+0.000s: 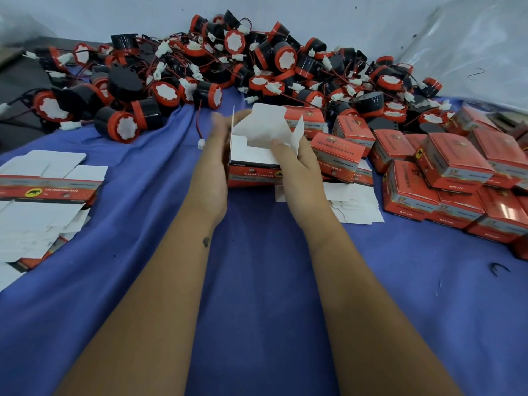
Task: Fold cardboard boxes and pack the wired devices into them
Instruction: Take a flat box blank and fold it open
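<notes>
At the centre of the view we hold a half-folded red cardboard box with a white inside (257, 155) over a counter draped in blue cloth (257, 281). Our left hand (213, 167) curls round its left wall, fingers blurred, and our right hand (297, 164) grips its right side, the thumb pressing inside the open top; the white flaps stand upright. At twelve o'clock lies a big heap of round black-and-red wired devices with white connectors (228, 70). At three o'clock closed red boxes (445, 170) are stacked together. At nine o'clock sits a pile of flat unfolded red-and-white box blanks (45, 195). More flat white blanks (354, 207) lie just right of our right wrist.
</notes>
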Demonstrator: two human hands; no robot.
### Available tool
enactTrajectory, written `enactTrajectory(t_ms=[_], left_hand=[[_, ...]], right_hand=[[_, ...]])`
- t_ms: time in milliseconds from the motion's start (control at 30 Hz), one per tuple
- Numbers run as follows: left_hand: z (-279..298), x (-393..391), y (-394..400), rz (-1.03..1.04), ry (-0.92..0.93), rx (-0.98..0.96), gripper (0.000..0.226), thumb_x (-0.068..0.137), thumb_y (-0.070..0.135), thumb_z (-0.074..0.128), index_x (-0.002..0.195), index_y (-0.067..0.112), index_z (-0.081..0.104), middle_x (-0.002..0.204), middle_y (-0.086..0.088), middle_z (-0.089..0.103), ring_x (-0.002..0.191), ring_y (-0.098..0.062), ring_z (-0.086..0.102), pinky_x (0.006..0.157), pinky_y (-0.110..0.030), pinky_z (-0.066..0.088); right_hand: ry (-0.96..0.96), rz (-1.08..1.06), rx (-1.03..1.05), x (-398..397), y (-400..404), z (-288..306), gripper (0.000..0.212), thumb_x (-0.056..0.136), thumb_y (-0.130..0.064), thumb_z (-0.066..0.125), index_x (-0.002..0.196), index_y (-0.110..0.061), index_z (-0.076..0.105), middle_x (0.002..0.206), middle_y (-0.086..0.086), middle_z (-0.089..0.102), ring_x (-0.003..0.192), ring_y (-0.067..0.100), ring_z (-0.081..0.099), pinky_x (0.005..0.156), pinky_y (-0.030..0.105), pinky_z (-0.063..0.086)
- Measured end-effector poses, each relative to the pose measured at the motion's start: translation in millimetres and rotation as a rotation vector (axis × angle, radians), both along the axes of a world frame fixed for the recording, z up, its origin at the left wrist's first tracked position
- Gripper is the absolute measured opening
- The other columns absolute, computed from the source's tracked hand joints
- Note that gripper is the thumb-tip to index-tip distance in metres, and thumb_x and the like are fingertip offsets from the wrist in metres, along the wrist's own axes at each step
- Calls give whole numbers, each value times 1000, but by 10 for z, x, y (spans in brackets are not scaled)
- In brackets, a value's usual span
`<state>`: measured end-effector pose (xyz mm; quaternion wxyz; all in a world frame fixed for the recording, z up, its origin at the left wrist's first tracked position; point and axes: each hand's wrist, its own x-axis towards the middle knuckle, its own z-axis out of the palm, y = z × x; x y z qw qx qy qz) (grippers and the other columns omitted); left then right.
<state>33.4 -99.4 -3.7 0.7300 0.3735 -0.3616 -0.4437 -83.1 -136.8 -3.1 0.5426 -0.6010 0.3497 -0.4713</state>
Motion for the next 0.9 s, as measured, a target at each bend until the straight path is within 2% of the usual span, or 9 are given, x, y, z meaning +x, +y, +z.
enactTrajectory(t_ms=[100, 233, 400, 500, 567, 633, 700, 800, 900], left_hand=[[1, -24, 1, -10, -5, 16, 29, 99, 36, 48, 113, 22, 69, 111, -7, 73, 101, -23, 70, 78, -33, 57], [-15, 27, -19, 40, -71, 28, 18, 90, 18, 59, 106, 21, 68, 102, -1, 73, 94, -18, 69, 75, -32, 56], [-48, 6, -34, 79, -112, 72, 22, 91, 9, 54, 105, 23, 64, 104, -1, 71, 93, -18, 67, 76, -32, 57], [-34, 10, -39, 98, -100, 82, 19, 87, 14, 56, 103, 22, 64, 107, -4, 69, 96, -19, 65, 78, -32, 56], [-38, 8, -42, 100, -99, 85, 19, 90, 12, 55, 102, 23, 64, 104, -3, 70, 95, -19, 66, 78, -32, 56], [-40, 11, -41, 104, -101, 85, 19, 90, 12, 55, 103, 22, 64, 103, -3, 71, 93, -18, 66, 76, -30, 56], [-40, 24, -43, 110, -100, 84, 20, 93, 9, 53, 104, 21, 64, 101, -2, 71, 91, -16, 67, 75, -29, 57], [-38, 15, -42, 120, -103, 97, 23, 94, 7, 52, 103, 24, 65, 101, 1, 72, 91, -16, 67, 75, -30, 57], [-39, -25, -28, 161, -124, 53, 27, 96, 5, 49, 107, 27, 61, 106, 3, 70, 91, -12, 67, 72, -27, 56]], right_hand=[[-15, -1, 6, -3, 4, -1, 19, 99, -26, 50, 95, -41, 60, 104, -12, 68, 104, 14, 64, 91, 36, 53], [-18, 27, 2, -2, -3, 1, 17, 99, -24, 50, 97, -38, 61, 108, -2, 68, 102, 17, 64, 89, 39, 54], [-158, 106, 101, 3, -21, -16, 23, 99, -36, 47, 99, -36, 70, 102, -13, 72, 97, 4, 68, 78, 22, 55], [-214, 65, 210, -6, -94, -18, 42, 100, -51, 37, 110, -28, 71, 112, -3, 73, 108, 14, 67, 90, 32, 54], [-182, 21, 215, 5, -110, 2, 42, 94, -50, 47, 119, -24, 68, 120, 1, 70, 114, 20, 64, 101, 44, 49], [-144, 20, 217, -2, -103, 18, 54, 83, -50, 56, 128, -21, 63, 131, 4, 63, 123, 23, 58, 108, 49, 43], [-110, 44, 170, -22, -106, 17, 52, 80, -45, 58, 124, -19, 64, 126, 3, 65, 117, 18, 60, 102, 42, 48], [-41, 63, 40, -42, -85, 5, 24, 87, -26, 56, 109, -24, 65, 103, -4, 68, 91, 7, 63, 76, 25, 52], [-53, 57, -54, -16, -57, -15, 30, 96, -9, 50, 115, -29, 61, 107, -4, 64, 92, 7, 61, 74, 22, 51]])
